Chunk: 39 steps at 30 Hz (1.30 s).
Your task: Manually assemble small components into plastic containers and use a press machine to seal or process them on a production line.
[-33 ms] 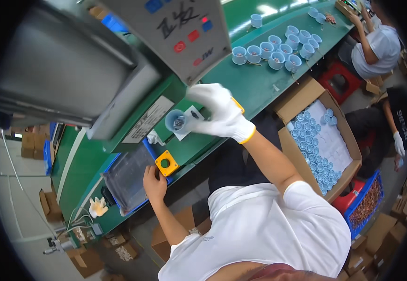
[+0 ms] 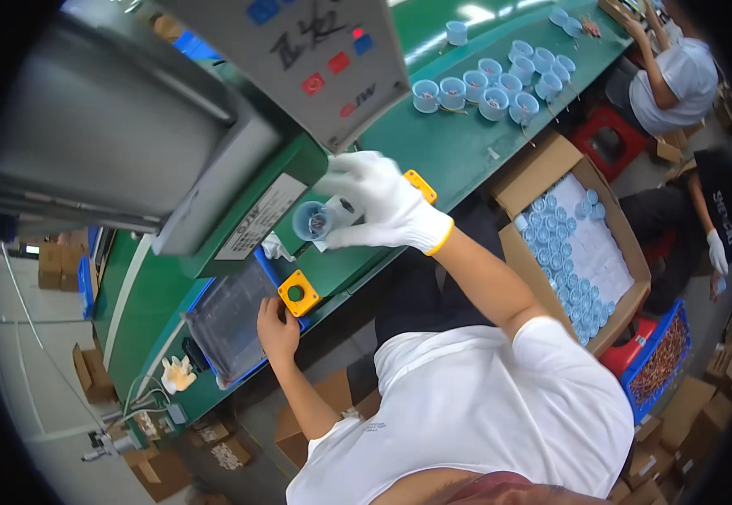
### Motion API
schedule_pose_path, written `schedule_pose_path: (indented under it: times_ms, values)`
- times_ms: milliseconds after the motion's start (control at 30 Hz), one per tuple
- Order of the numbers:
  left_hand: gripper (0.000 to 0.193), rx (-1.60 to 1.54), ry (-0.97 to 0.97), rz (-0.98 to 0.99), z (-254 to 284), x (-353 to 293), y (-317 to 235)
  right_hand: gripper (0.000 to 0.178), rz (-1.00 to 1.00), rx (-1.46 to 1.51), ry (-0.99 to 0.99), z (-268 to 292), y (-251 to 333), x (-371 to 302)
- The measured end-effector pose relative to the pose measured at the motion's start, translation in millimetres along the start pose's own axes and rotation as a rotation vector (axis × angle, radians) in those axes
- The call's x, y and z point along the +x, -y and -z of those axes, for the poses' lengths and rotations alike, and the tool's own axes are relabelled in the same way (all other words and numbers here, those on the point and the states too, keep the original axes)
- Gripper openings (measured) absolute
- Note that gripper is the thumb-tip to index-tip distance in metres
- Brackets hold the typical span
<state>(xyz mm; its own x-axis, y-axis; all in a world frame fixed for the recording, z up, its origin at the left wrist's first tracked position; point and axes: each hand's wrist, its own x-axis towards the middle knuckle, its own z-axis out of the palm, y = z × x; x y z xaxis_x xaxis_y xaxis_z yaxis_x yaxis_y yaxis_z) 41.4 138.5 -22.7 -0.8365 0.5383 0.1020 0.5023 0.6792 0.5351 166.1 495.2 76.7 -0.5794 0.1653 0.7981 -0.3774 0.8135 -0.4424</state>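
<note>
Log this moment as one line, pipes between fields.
gloved right hand: open, beside blue cup, contact unclear | bare left hand: at yellow button box | other blue cups: grouped on green bench

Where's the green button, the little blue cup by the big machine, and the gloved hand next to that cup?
Green button (image 2: pixel 295 293), head view: middle of its round top.
Blue cup (image 2: pixel 300 218), head view: its inside wall.
Gloved right hand (image 2: pixel 380 204), head view: middle of the hand.

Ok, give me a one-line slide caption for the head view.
Gloved right hand spread open beside a blue cup; bare left hand by the yellow button box.
</note>
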Motion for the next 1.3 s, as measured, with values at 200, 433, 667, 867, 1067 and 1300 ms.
schedule_pose_path:
  times_ms: [200,433,667,867,1067,1300]
  values:
    - [0.009,0.011,-0.028,-0.096,-5,2,3,0.043,-0.174,0.303,0.239,-5,17,11]
    - [0.01,-0.008,-0.027,-0.123,-4,8,-4,0.027,-0.064,0.176,-0.177,-62,8,-5]
    - [0.014,-0.021,-0.001,-0.106,-10,7,-5,0.012,-0.351,0.143,-0.569,15,-32,-36]
    - [0.013,-0.01,-0.029,-0.055,1,-8,10,0.029,-0.802,-0.154,0.113,-27,-178,64]
    - [0.015,-0.071,0.011,-0.086,-17,14,3,0.022,-0.57,-0.666,0.168,-30,-258,49]
    - [0.013,-0.029,-0.031,-0.059,-3,4,0,0.033,-0.358,-1.055,-0.022,58,-188,-13]
